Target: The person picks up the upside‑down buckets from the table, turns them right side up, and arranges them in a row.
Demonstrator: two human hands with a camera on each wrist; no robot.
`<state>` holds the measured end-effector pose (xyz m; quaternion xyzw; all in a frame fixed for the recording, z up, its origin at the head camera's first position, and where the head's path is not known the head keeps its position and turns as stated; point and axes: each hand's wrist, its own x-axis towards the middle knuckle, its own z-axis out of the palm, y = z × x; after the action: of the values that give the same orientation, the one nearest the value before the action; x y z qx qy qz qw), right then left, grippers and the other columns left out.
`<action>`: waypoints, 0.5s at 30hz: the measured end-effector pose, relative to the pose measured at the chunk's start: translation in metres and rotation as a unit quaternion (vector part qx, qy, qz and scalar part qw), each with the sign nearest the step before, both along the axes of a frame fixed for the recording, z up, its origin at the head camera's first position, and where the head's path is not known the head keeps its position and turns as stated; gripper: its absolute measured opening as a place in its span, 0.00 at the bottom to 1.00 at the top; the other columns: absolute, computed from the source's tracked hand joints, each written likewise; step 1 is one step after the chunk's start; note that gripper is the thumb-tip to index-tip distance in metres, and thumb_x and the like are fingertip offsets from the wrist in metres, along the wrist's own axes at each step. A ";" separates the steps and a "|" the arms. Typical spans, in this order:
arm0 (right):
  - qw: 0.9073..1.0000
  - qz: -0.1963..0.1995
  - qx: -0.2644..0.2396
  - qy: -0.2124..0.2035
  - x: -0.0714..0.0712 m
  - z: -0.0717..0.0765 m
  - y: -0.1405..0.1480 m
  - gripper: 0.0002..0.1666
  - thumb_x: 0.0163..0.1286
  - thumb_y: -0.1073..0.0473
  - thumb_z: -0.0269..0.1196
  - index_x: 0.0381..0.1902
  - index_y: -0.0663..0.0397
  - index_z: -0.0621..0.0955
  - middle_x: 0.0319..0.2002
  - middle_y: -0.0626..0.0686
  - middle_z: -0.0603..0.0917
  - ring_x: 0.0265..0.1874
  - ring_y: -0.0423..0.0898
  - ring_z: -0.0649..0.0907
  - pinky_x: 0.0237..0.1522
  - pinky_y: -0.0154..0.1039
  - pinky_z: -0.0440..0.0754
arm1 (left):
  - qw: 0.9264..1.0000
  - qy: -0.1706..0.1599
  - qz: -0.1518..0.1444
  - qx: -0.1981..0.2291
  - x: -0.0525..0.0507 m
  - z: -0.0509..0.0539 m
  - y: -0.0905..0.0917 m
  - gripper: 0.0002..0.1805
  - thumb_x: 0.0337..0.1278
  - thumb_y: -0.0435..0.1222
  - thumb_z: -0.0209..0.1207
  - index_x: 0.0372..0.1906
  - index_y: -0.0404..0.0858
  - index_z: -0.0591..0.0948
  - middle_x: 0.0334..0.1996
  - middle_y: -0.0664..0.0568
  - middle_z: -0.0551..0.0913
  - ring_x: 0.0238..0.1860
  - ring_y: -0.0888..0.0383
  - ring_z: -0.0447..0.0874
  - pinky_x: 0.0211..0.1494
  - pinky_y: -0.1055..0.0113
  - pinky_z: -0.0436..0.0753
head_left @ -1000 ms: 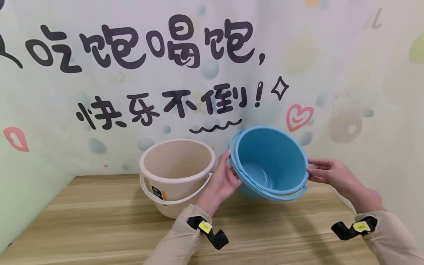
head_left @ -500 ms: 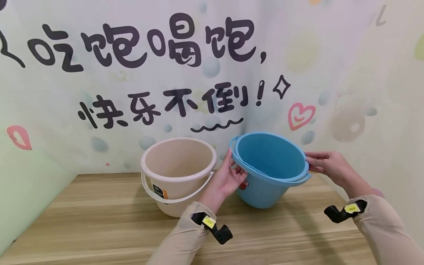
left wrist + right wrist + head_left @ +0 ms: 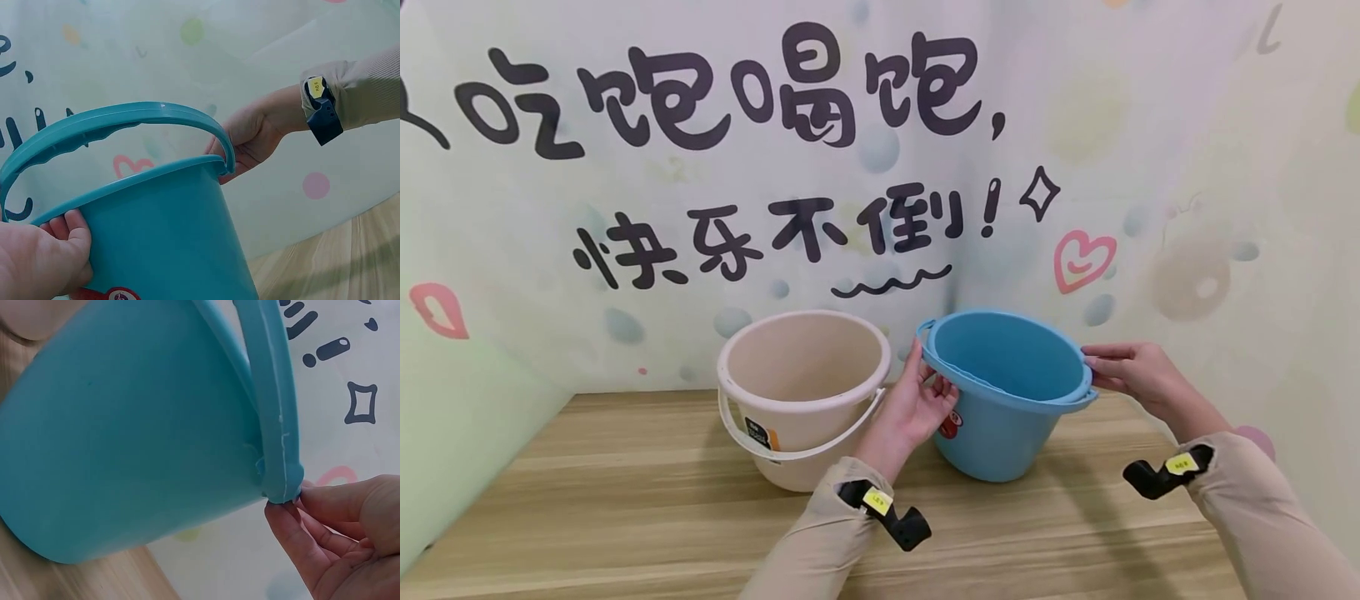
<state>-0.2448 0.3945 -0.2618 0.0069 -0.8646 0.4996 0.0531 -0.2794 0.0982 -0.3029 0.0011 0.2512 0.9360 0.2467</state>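
Note:
A blue bucket point(image 3: 992, 442) leans slightly, its rim lower on the right; I cannot tell whether its base touches the table. My left hand point(image 3: 916, 410) holds the rim at the left front, fingers bent beneath its edge. At the opposite side my right hand point(image 3: 1138, 379) pinches the rim beside the handle joint, as the right wrist view shows. The bucket's handle point(image 3: 147, 112) lies along the near rim. A red sticker point(image 3: 950, 425) is partly covered by my left fingers. Left of it, a cream bucket point(image 3: 820, 423) stands upright with its handle hanging down in front.
Both buckets are over a wood-grain table point(image 3: 625, 500), close to its back edge. Behind rises a patterned backdrop point(image 3: 820, 183) with large black characters. My left forearm point(image 3: 808, 542) passes in front of the cream bucket's right side.
The blue bucket has come down and tipped back toward upright, so its inner bottom no longer shows. Both hands have stayed on its rim. The cream bucket has not moved.

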 end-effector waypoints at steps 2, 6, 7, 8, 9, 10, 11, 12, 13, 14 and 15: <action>1.000 -0.001 -0.005 -0.002 -0.002 -0.001 0.000 0.33 0.67 0.58 0.57 0.60 0.77 0.62 0.49 0.66 0.78 0.34 0.41 0.84 0.43 0.41 0.77 | 1.000 -0.008 0.001 0.003 -0.001 -0.001 0.000 0.35 0.58 0.55 0.53 0.63 0.36 0.64 0.40 0.50 0.67 0.42 0.59 0.67 0.44 0.71 0.75; 1.000 -0.002 -0.021 -0.005 -0.005 -0.002 0.000 0.32 0.67 0.59 0.57 0.61 0.77 0.62 0.46 0.61 0.80 0.34 0.40 0.84 0.41 0.38 0.78 | 1.000 -0.021 0.003 0.011 -0.002 -0.001 0.001 0.36 0.57 0.55 0.54 0.63 0.37 0.63 0.40 0.50 0.67 0.42 0.59 0.67 0.45 0.71 0.74; 1.000 -0.002 -0.025 -0.005 -0.005 -0.002 0.000 0.32 0.67 0.59 0.56 0.61 0.77 0.62 0.45 0.59 0.81 0.34 0.40 0.84 0.40 0.37 0.78 | 1.000 -0.026 0.005 0.013 -0.003 -0.001 0.002 0.36 0.56 0.55 0.55 0.62 0.37 0.63 0.40 0.50 0.67 0.42 0.59 0.67 0.45 0.71 0.74; 1.000 -0.001 -0.029 -0.007 -0.006 -0.003 0.000 0.32 0.67 0.59 0.56 0.61 0.77 0.62 0.45 0.58 0.81 0.34 0.41 0.84 0.40 0.37 0.79 | 0.999 -0.030 0.007 0.016 -0.003 -0.001 0.002 0.36 0.55 0.55 0.55 0.62 0.37 0.63 0.40 0.50 0.67 0.42 0.59 0.67 0.45 0.71 0.74; 0.999 -0.001 -0.032 -0.007 -0.007 -0.003 0.000 0.32 0.67 0.59 0.56 0.61 0.77 0.62 0.45 0.57 0.81 0.34 0.41 0.84 0.40 0.36 0.79 | 0.999 -0.036 0.009 0.020 -0.004 -0.001 0.003 0.37 0.55 0.55 0.56 0.62 0.37 0.62 0.40 0.49 0.67 0.42 0.58 0.67 0.46 0.71 0.74; 0.999 -0.002 -0.034 -0.008 -0.007 -0.003 0.000 0.32 0.67 0.59 0.56 0.61 0.77 0.61 0.44 0.56 0.81 0.34 0.41 0.84 0.40 0.36 0.79 | 0.999 -0.042 0.010 0.023 -0.004 -0.001 0.003 0.37 0.54 0.55 0.57 0.62 0.37 0.62 0.40 0.49 0.67 0.42 0.58 0.67 0.46 0.71 0.74; 0.999 -0.002 -0.035 -0.008 -0.007 -0.003 0.000 0.32 0.67 0.59 0.56 0.61 0.77 0.61 0.44 0.56 0.81 0.34 0.41 0.84 0.40 0.36 0.79 | 0.999 -0.046 0.011 0.025 -0.005 -0.001 0.003 0.38 0.54 0.55 0.57 0.63 0.37 0.62 0.40 0.49 0.67 0.42 0.58 0.67 0.46 0.71 0.74; 0.999 -0.003 -0.036 -0.009 -0.008 -0.003 0.000 0.33 0.67 0.58 0.57 0.61 0.76 0.62 0.44 0.55 0.81 0.34 0.41 0.84 0.40 0.35 0.79 | 0.998 -0.051 0.012 0.028 -0.005 -0.001 0.004 0.38 0.53 0.55 0.57 0.63 0.37 0.61 0.41 0.49 0.67 0.42 0.58 0.66 0.46 0.71 0.74; 0.999 -0.004 -0.036 -0.009 -0.008 -0.003 0.000 0.33 0.67 0.58 0.57 0.61 0.76 0.61 0.44 0.55 0.81 0.34 0.41 0.84 0.40 0.35 0.79 | 0.998 -0.054 0.014 0.029 -0.005 -0.001 0.004 0.38 0.54 0.55 0.57 0.63 0.37 0.61 0.41 0.49 0.67 0.42 0.58 0.66 0.46 0.70 0.74; 0.999 -0.005 -0.036 -0.009 -0.008 -0.003 0.000 0.33 0.67 0.58 0.57 0.61 0.76 0.62 0.44 0.55 0.81 0.34 0.41 0.84 0.39 0.35 0.79 | 0.998 -0.055 0.014 0.030 -0.005 -0.001 0.004 0.38 0.54 0.55 0.57 0.63 0.37 0.60 0.41 0.49 0.67 0.43 0.58 0.66 0.46 0.70 0.74; 0.999 -0.005 -0.034 -0.008 -0.008 -0.004 0.001 0.33 0.67 0.58 0.57 0.61 0.77 0.62 0.44 0.55 0.81 0.34 0.41 0.84 0.40 0.36 0.79 | 0.998 -0.055 0.014 0.032 -0.005 -0.002 0.004 0.38 0.55 0.54 0.56 0.63 0.37 0.60 0.43 0.49 0.67 0.43 0.58 0.66 0.46 0.70 0.74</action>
<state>-0.2525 0.3951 -0.2653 -0.0032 -0.8475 0.5286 0.0483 -0.2843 0.1025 -0.3044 -0.0463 0.2068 0.9456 0.2467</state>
